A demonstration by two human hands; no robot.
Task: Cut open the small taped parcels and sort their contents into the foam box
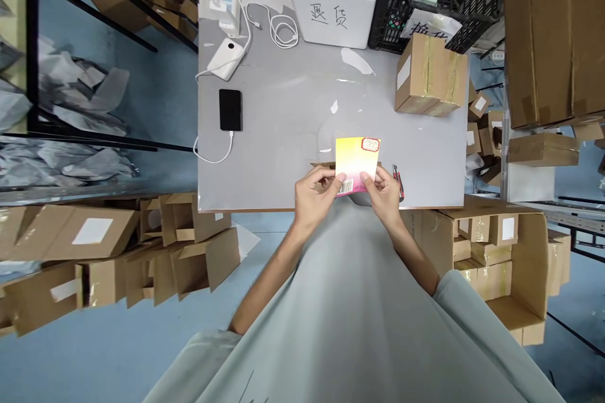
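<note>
Between both hands is a small flat packet (355, 160), yellow at the top and pink at the bottom, with a red-edged label and a barcode. My left hand (316, 195) grips its lower left corner, thumb on the front. On the lower right side my right hand (384, 192) pinches it the same way. Behind the packet, a strip of brown cardboard lies mostly hidden. A red and black box cutter (397, 181) rests on the grey table (283, 145), just right of my right hand.
At the back stand a white bin (331, 19) and a black crate (454, 9) holding boxes. Brown cartons (430, 79) sit at the right. A black phone (230, 110), a white power bank (225, 59) and cables lie left. Open cardboard boxes (198, 261) stand below the table's left edge.
</note>
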